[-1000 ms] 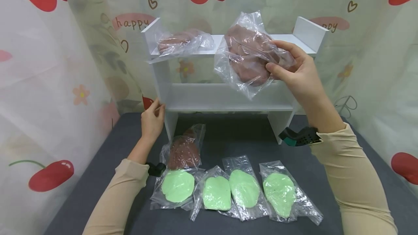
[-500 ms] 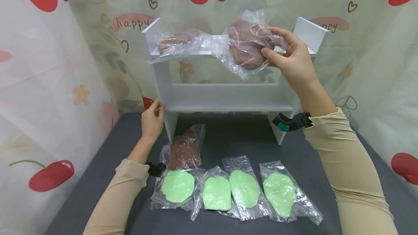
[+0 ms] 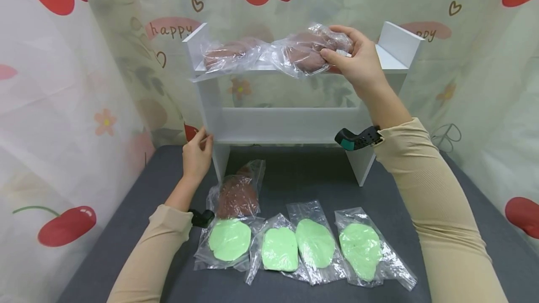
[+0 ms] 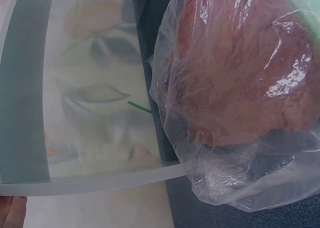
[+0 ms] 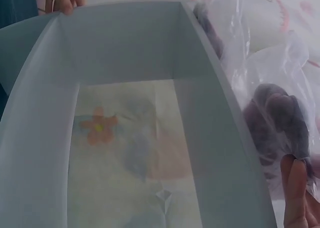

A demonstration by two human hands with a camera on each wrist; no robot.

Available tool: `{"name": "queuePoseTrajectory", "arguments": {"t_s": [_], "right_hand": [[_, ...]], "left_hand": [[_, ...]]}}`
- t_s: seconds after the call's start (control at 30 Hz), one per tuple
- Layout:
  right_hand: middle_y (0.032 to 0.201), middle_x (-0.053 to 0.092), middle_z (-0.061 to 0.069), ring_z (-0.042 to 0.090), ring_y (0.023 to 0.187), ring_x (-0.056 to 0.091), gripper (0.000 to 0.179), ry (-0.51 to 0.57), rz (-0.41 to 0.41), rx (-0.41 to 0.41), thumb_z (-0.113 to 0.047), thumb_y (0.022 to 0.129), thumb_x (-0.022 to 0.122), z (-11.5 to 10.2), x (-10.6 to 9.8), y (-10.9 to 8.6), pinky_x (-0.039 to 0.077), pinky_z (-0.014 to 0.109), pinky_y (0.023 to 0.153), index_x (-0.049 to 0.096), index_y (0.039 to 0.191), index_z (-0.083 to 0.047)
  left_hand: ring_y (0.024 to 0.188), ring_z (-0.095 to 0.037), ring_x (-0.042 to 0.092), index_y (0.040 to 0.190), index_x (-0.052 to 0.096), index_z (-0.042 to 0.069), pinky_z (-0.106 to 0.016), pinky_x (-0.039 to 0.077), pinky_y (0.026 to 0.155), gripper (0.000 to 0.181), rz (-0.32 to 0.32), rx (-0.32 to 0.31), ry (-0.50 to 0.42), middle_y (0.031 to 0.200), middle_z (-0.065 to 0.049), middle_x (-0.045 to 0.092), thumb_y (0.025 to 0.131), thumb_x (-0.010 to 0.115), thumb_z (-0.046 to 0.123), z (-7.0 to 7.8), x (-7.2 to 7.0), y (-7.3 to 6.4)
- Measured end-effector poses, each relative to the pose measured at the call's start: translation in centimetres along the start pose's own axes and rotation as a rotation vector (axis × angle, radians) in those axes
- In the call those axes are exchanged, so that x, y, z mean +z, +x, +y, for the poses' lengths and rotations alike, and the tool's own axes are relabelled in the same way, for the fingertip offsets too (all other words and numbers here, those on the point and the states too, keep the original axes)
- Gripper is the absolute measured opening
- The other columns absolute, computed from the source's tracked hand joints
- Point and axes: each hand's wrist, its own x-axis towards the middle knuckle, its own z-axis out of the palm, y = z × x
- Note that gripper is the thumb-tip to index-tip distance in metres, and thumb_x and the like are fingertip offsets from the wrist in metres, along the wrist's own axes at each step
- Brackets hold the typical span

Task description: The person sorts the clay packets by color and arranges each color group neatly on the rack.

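Note:
My right hand (image 3: 358, 62) pinches the right side of a clear plastic bag with a brown doughy lump (image 3: 306, 60), level with the top board of a white shelf (image 3: 294, 125). In the right wrist view, a thumb and fingers (image 5: 296, 188) grip the bag's lower end beside the board. Whether the bag rests on the board is hard to tell. Another bagged brown lump (image 3: 227, 54) lies at the top board's left end. My left hand (image 3: 196, 158) holds the edge of the shelf's left side panel; in the left wrist view only its fingertips (image 4: 12, 210) show.
Below the shelf's left side lies a bagged brown lump (image 3: 237, 198) on the dark table (image 3: 303, 172). Several flat green pieces in clear bags, such as one bagged green piece (image 3: 360, 249), line the front. A cherry-patterned curtain (image 3: 105, 60) surrounds the table.
My right hand has moved left and away from me with the bagged brown lump, lowering it to the top board beside the other bag. My left hand has stayed at the side panel.

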Motion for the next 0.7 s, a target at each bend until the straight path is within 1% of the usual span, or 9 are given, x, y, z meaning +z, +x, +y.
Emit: {"name": "queuePoseTrajectory", "arguments": {"t_s": [0.03,0.1,0.17,0.27,0.33,0.53,0.6,0.7], "right_hand": [[0.106,0.056,0.005,0.009,0.078,0.061,0.054,-0.014,0.004,0.015,0.003,0.082,0.065,0.0,0.1,0.2,0.055,0.018,0.060,0.048,0.132,-0.006],[0.103,0.056,0.003,0.007,0.073,0.060,0.055,-0.066,0.022,0.050,0.001,0.082,0.066,0.0,0.3,0.5,0.054,0.018,0.058,0.048,0.133,-0.007],[0.103,0.055,0.002,0.006,0.067,0.060,0.056,-0.150,0.045,0.091,-0.005,0.082,0.068,-0.1,0.4,0.7,0.052,0.016,0.055,0.048,0.134,-0.009],[0.104,0.054,0.001,0.005,0.058,0.059,0.056,-0.276,0.067,0.138,-0.012,0.083,0.069,-0.2,0.6,1.0,0.049,0.016,0.051,0.048,0.135,-0.012],[0.103,0.055,0.001,0.004,0.054,0.060,0.056,-0.332,0.068,0.150,-0.015,0.083,0.069,-0.2,0.7,1.1,0.047,0.016,0.049,0.048,0.135,-0.012],[0.095,0.056,-0.003,0.004,0.050,0.060,0.053,-0.444,0.031,0.151,-0.018,0.083,0.069,-0.3,1.3,1.5,0.044,0.017,0.047,0.051,0.132,-0.010],[0.094,0.055,-0.005,0.005,0.049,0.058,0.052,-0.494,0.020,0.159,-0.020,0.083,0.069,-0.4,1.6,1.6,0.044,0.017,0.047,0.052,0.131,-0.010],[0.091,0.053,-0.005,0.007,0.047,0.052,0.051,-0.561,0.006,0.171,-0.023,0.083,0.069,-0.4,2.0,1.7,0.043,0.018,0.048,0.053,0.130,-0.011]], "left_hand": [[0.097,-0.035,0.067,0.103,0.062,0.001,-0.050,0.055,0.072,0.018,-0.001,0.000,0.000,0.105,-0.022,0.068,0.096,0.052,0.014,0.0,0.0,0.0],[0.097,-0.035,0.067,0.110,0.063,0.002,-0.050,0.055,0.072,0.021,0.002,-0.001,-0.002,0.106,-0.022,0.068,0.096,0.052,0.014,-0.1,0.0,0.0],[0.097,-0.035,0.067,0.117,0.062,0.003,-0.050,0.055,0.073,0.026,0.005,-0.001,-0.004,0.107,-0.022,0.068,0.096,0.052,0.013,-0.1,0.0,-0.1],[0.097,-0.035,0.067,0.122,0.060,0.005,-0.050,0.055,0.075,0.029,0.007,-0.001,-0.008,0.108,-0.022,0.067,0.095,0.053,0.013,0.0,0.0,-0.2],[0.097,-0.036,0.067,0.123,0.060,0.005,-0.050,0.055,0.075,0.029,0.010,0.001,-0.010,0.108,-0.022,0.067,0.095,0.053,0.012,0.0,0.0,-0.2],[0.098,-0.036,0.066,0.128,0.057,0.006,-0.049,0.055,0.077,0.034,0.011,-0.002,-0.024,0.109,-0.023,0.067,0.094,0.054,0.011,0.0,-0.1,-0.3],[0.098,-0.036,0.066,0.131,0.055,0.006,-0.049,0.055,0.078,0.037,0.010,-0.004,-0.026,0.109,-0.023,0.066,0.094,0.054,0.011,0.1,-0.1,-0.3],[0.098,-0.036,0.066,0.130,0.055,0.005,-0.049,0.055,0.078,0.036,0.010,0.001,-0.023,0.108,-0.023,0.067,0.095,0.054,0.011,0.1,-0.1,-0.3]]}}
